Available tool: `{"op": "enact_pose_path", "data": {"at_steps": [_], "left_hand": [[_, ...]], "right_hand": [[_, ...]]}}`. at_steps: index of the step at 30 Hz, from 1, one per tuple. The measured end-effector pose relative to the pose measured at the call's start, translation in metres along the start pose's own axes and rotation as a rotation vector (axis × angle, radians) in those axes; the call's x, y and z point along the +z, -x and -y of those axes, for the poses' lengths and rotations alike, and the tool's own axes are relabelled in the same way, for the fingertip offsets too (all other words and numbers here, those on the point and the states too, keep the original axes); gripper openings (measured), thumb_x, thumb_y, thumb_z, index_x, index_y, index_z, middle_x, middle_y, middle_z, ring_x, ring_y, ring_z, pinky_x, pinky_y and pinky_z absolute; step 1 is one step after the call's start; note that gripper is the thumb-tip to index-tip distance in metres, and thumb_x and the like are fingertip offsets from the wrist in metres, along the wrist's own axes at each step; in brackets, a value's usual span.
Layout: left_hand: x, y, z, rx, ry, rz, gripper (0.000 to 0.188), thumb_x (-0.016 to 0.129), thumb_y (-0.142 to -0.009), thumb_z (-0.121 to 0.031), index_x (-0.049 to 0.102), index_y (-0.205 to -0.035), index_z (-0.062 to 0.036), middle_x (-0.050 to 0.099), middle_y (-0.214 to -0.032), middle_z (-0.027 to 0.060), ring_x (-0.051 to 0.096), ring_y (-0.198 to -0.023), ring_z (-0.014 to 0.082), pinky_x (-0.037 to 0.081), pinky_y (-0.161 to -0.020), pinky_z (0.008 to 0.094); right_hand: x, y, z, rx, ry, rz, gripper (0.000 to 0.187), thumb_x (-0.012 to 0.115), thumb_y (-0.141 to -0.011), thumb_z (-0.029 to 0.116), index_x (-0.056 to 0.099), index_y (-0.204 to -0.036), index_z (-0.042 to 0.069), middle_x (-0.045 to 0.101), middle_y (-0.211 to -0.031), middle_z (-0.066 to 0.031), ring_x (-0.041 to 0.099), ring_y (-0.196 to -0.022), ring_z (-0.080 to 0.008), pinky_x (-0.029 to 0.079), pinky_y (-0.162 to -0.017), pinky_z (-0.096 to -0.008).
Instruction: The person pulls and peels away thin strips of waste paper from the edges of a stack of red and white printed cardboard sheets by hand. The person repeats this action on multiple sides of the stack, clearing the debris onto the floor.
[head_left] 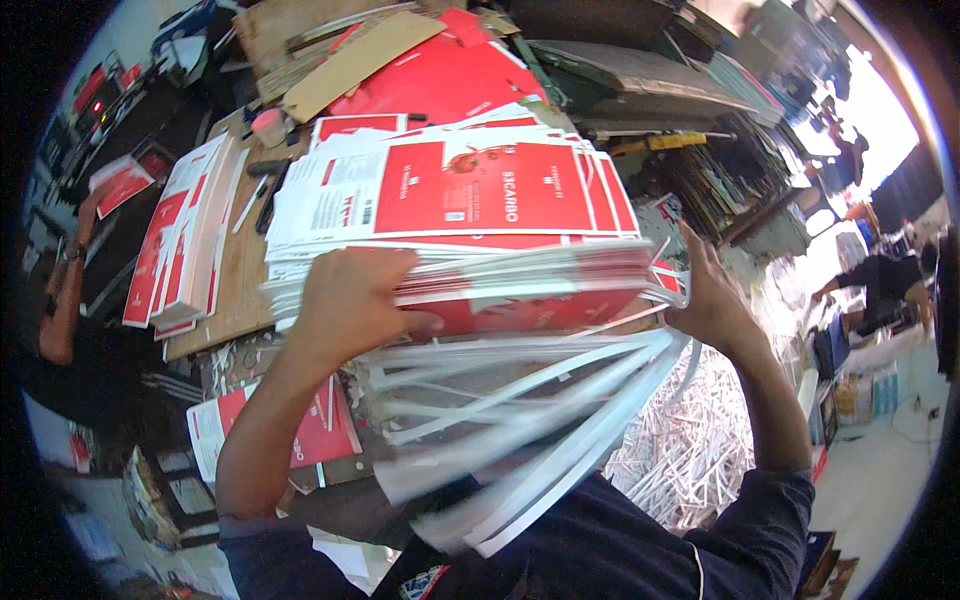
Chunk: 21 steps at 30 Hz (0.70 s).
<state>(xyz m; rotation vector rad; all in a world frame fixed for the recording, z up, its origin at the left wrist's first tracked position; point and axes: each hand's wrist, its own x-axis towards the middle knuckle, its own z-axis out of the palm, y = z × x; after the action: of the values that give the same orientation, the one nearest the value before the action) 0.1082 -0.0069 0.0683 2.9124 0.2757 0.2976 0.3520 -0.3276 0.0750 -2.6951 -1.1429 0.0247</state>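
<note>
1. Position: the held sheaf (pixel 530 300) is in front of the person, at the near edge of the large pile (pixel 470 195); the pile's upper sheets fan out just behind it.
2. Left hand (pixel 355 300): closed over the sheaf's left end, fingers across the top, thumb on the near face.
3. Right hand (pixel 715 300): at the sheaf's right end, fingers raised and spread away from the thumb. The white strips (pixel 560 410) converge by this thumb; cannot tell whether they are pinched.
4. Room, left: a narrow bare band of wooden board (pixel 240 300) lies between the large pile and the side stack (pixel 180 240). The side stack sits near the board's left edge.
5. Room, near side: the strips fan across the gap between sheaf and torso. Loose sheets (pixel 325 430) lie lower left, beside the left forearm.
6. Room, right: beyond the board, a heap of cut strips (pixel 690 430) lies below the right forearm.
7. Sheaf appearance: many thin layers, red and white along the edge; near face mostly red with a pale patch. Printed detail blurred.
8. Strips: long, white, narrow, some curved; outer ends smeared by motion blur.
</note>
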Motion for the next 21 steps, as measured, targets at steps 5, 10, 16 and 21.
{"op": "enact_pose_path", "data": {"at_steps": [5,10,16,21], "left_hand": [[-0.013,0.000,0.003,-0.163,0.146,0.023,0.058,0.096,-0.051,-0.031,0.075,-0.100,-0.0071,0.074,-0.088,0.0122,0.071,-0.075,0.0224,0.054,-0.069,0.0341],[-0.045,0.008,-0.004,-0.110,0.275,0.001,0.058,0.097,-0.050,-0.026,0.074,-0.098,-0.0036,0.074,-0.080,0.0104,0.072,-0.073,0.0204,0.056,-0.072,0.0323],[-0.067,0.027,-0.007,-0.307,0.502,0.050,0.057,0.098,-0.050,-0.015,0.074,-0.098,0.0018,0.075,-0.087,0.0090,0.071,-0.076,0.0138,0.057,-0.073,0.0309],[-0.044,0.053,-0.033,-0.407,0.707,0.046,0.060,0.098,-0.051,-0.013,0.072,-0.102,0.0029,0.075,-0.088,0.0098,0.071,-0.078,0.0147,0.059,-0.073,0.0312]], "right_hand": [[0.087,0.055,-0.034,0.119,-0.609,0.028,0.053,0.065,-0.085,0.009,0.046,-0.134,0.001,0.068,-0.098,-0.0238,0.070,-0.093,-0.0355,0.053,-0.080,-0.0432],[0.111,0.080,-0.036,0.106,-0.774,0.027,0.029,0.058,-0.088,0.007,0.059,-0.116,0.000,0.069,-0.090,-0.0195,0.069,-0.083,-0.0292,0.053,-0.074,-0.0415],[0.072,0.071,-0.040,-0.018,-0.843,0.039,0.021,0.055,-0.091,0.005,0.061,-0.111,0.000,0.066,-0.083,-0.0049,0.059,-0.077,-0.0134,0.048,-0.071,-0.0331],[0.080,0.053,-0.018,0.032,-0.961,0.192,0.019,0.057,-0.091,0.013,0.066,-0.101,-0.001,0.065,-0.070,-0.0112,0.063,-0.065,-0.0203,0.049,-0.062,-0.0374]]}}
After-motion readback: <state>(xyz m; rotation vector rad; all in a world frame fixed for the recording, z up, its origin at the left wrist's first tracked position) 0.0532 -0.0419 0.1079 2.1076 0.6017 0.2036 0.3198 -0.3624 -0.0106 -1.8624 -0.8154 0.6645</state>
